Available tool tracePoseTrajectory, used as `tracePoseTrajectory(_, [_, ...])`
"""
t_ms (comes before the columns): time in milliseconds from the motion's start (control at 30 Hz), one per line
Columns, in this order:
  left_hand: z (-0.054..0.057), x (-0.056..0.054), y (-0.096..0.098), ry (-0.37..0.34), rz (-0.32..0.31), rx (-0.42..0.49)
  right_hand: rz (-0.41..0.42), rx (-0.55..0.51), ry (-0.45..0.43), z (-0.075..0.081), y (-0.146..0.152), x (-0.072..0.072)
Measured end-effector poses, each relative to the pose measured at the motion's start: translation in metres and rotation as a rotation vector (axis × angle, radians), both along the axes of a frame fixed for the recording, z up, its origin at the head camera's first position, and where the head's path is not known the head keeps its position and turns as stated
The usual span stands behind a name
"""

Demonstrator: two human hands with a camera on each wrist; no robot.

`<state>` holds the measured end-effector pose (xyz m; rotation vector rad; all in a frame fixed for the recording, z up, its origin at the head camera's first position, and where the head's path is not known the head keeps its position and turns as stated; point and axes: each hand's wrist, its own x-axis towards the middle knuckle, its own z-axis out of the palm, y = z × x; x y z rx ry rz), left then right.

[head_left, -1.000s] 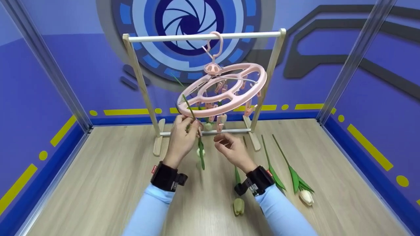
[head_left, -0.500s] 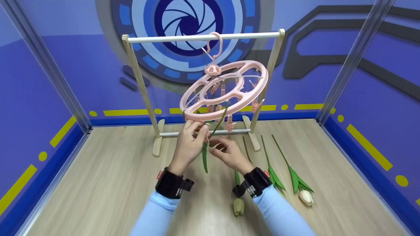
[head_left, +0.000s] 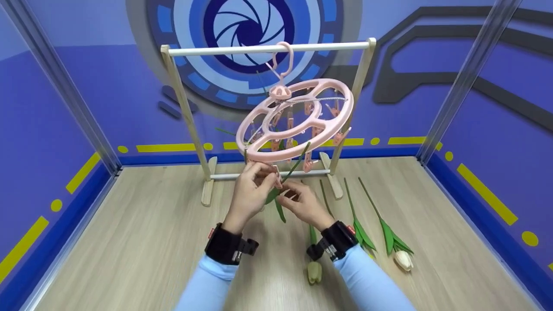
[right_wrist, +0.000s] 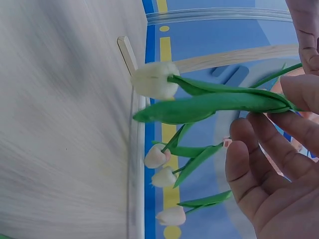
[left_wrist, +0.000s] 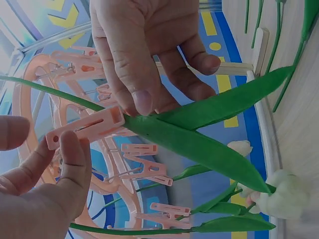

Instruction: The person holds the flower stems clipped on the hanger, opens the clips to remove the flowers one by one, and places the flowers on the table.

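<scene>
My left hand (head_left: 252, 188) pinches a pink clothespin (left_wrist: 89, 128) between thumb and finger, under the near left rim of the round pink hanger (head_left: 276, 154). With thumb and fingers, my right hand (head_left: 304, 203) pinches a white tulip (right_wrist: 155, 80) where its green leaves (left_wrist: 199, 134) meet the stem (head_left: 298, 162). That tulip points bloom-down, its stem slanting up to the right in the head view. In the left wrist view, the clothespin's tip lies against the stem beside the leaf base; whether it bites the stem I cannot tell.
The hanger hooks over the white bar (head_left: 224, 49) of a wooden rack. Several white tulips (right_wrist: 163, 177) hang bloom-down from its other clips. More tulips lie on the table at the right, one white (head_left: 403, 260) and one greenish (head_left: 314, 272).
My left hand has moved right and slightly down. My right hand, earlier apart from the left, now meets it and pinches the tulip. The hanger has turned slightly.
</scene>
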<state>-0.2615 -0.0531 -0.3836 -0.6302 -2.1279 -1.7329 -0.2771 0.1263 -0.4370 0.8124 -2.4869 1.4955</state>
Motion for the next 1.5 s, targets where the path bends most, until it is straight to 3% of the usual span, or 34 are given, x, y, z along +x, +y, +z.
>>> tracePoseTrajectory(233, [-0.007,-0.001,-0.001,-0.021,-0.036,0.065,-0.004,0.021,-0.007,-0.003,0.001,0.001])
tracePoseTrajectory(433, [-0.015,-0.003,-0.004,-0.036,-0.002,0.1,0.011,0.022,0.02,-0.005,0.004,0.002])
tracePoseTrajectory(800, [-0.024,-0.004,-0.008,-0.035,0.05,0.061,-0.004,0.025,0.052,-0.008,0.007,0.002])
tracePoseTrajectory(1067, [-0.028,-0.004,-0.008,-0.048,0.031,0.148,0.004,0.005,0.113,-0.008,0.009,0.002])
tracePoseTrajectory(1233, [-0.026,-0.005,-0.007,-0.048,-0.002,0.103,0.022,-0.005,0.127,-0.007,0.01,0.002])
tracePoseTrajectory(1500, [-0.024,-0.011,-0.002,0.008,0.018,0.032,0.039,-0.007,0.125,-0.007,0.013,0.001])
